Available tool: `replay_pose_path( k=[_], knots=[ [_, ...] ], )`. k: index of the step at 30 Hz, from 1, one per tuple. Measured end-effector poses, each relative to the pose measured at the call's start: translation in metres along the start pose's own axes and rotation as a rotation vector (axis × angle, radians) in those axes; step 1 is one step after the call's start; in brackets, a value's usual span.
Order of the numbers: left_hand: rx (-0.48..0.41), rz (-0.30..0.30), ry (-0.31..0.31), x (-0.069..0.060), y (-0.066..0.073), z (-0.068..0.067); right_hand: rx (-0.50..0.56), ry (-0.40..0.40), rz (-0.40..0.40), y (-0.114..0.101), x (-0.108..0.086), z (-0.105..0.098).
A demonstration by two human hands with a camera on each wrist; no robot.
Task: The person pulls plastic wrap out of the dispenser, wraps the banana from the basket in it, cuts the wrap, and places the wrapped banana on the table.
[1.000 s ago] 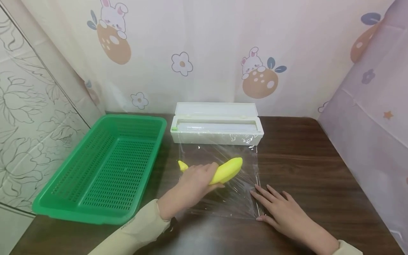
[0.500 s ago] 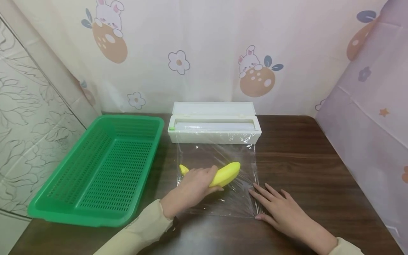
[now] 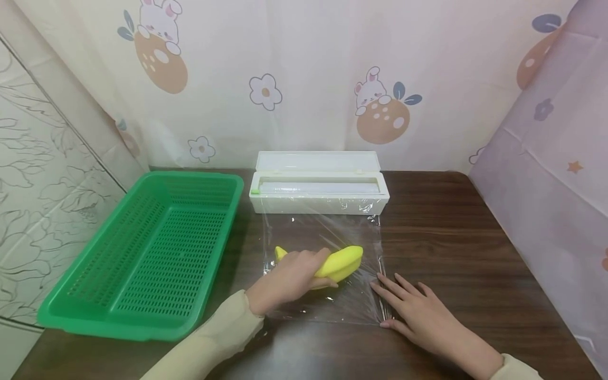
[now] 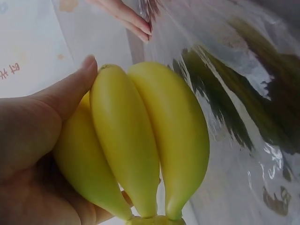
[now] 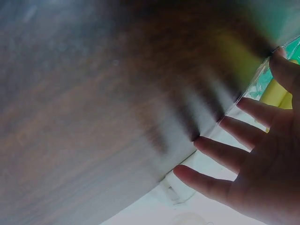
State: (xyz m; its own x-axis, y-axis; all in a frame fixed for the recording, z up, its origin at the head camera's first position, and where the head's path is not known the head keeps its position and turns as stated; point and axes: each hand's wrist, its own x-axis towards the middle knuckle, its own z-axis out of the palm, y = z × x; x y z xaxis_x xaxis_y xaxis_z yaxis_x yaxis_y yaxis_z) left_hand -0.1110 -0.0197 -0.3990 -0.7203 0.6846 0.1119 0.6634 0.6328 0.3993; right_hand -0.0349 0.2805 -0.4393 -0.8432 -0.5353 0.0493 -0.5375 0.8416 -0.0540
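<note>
My left hand (image 3: 292, 277) grips a small bunch of yellow bananas (image 3: 343, 262) above a stretched sheet of cling film (image 3: 328, 306). Three bananas (image 4: 124, 136) show side by side in the left wrist view, the thumb along one side and the stem end at the bottom. On the film's right edge, the fingertips of my right hand (image 3: 418, 311) rest spread, pressing it to the table. The film runs back into a white cling film box (image 3: 320, 205) with its lid raised, the roll (image 3: 318, 188) showing inside.
A green plastic basket (image 3: 182, 256) with slotted walls stands left of the film. The brown wooden table (image 3: 442, 232) extends to the right. Behind hangs a printed curtain (image 3: 313, 79). A small green piece (image 3: 255, 192) sits at the box's left end.
My left hand has brought the bananas slightly lower and nearer to me over the film. The right hand stays on the film's edge. The head view has shifted a little.
</note>
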Motion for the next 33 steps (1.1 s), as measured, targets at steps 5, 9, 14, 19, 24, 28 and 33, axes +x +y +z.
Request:
replay_pose_path(
  k=[5, 9, 14, 19, 24, 28, 33],
  knots=[
    [-0.004, -0.026, -0.022, 0.006, -0.004, 0.002, 0.007, 0.013, -0.003, 0.000, 0.000, 0.001],
    [-0.019, -0.024, 0.024, 0.006, -0.008, 0.004, 0.014, 0.017, 0.000, 0.000, 0.000, 0.001],
    [-0.059, -0.018, 0.029, 0.007, -0.013, 0.005, 0.017, 0.015, -0.001, 0.000, 0.001, 0.001],
    [-0.116, -0.032, 0.020, 0.011, -0.018, 0.007, 0.017, 0.016, -0.002, -0.001, 0.001, 0.000],
    [-0.068, -0.070, 0.046, 0.008, -0.021, 0.010, 0.031, -0.001, 0.007, -0.002, 0.002, 0.001],
    [0.021, -0.062, 0.093, 0.000, -0.019, 0.008, 0.033, -0.005, 0.009, -0.001, 0.002, 0.001],
    [0.092, -0.022, 0.151, -0.012, -0.018, 0.003, 0.023, -0.006, 0.010, 0.000, 0.002, -0.002]
  ],
)
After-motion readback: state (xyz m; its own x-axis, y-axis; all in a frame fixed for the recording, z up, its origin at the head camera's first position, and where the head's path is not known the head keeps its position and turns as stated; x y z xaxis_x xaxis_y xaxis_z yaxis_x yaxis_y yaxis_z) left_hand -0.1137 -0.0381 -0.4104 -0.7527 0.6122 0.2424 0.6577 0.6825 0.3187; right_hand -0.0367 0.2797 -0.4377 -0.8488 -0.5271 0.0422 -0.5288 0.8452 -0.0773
